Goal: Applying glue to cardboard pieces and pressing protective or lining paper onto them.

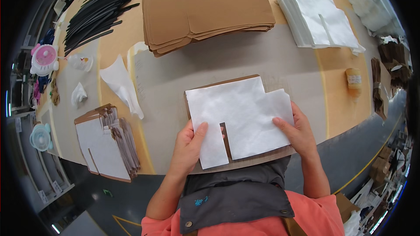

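Note:
A white soft sheet [242, 111] with a stepped top-right corner and a narrow slot lies over a brown sheet [229, 81]. Brown shows along the top and left edges and through the slot. My left hand [188, 147] grips the left side, thumb on the white face. On the right edge, my right hand [298, 131] pinches the sheets, its thumb also on top. Part of its fingers is hidden behind them. Beyond my hands rests a thick stack of brown sheets [210, 3]. A stack of slotted white sheets [315, 19] sits at the far right.
Layered white-and-brown pieces [101, 147] are stacked at the table's near left edge. Black strips [101, 9] lie far left, near a loose white scrap [121, 85] and a clear plastic cup [79, 62]. A roll of tape [353, 80] stands right. Two small fans [45, 55] line the left edge.

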The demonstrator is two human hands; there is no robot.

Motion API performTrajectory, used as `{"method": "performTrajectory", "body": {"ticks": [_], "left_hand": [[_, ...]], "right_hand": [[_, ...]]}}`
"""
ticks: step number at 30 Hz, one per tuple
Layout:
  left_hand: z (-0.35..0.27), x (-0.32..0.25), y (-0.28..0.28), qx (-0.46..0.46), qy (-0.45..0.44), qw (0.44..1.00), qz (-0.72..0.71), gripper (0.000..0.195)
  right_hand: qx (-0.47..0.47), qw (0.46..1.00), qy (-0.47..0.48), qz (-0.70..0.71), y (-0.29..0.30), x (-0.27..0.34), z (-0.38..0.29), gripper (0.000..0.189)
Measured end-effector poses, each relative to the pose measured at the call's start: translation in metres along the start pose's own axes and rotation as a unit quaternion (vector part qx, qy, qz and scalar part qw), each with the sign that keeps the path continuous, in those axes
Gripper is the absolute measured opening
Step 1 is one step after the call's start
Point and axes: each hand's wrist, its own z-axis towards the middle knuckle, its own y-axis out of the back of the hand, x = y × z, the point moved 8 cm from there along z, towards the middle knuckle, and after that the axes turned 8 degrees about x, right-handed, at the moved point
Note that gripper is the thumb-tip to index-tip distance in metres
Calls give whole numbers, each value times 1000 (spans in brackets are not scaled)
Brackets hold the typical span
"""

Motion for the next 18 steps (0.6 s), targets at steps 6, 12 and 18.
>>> {"method": "performTrajectory", "body": {"ticks": [6, 12, 18], "left_hand": [[1, -10, 3, -28, -72, 992, 95, 38], [-4, -29, 3, -94, -163, 966, 178, 61], [-1, -24, 12, -95, -79, 939, 322, 65]], "right_hand": [[-4, 1000, -12, 15, -1, 2, 0, 49], [0, 999, -6, 39, -3, 4, 0, 48], [1, 999, -17, 28, -2, 6, 0, 49]]}}
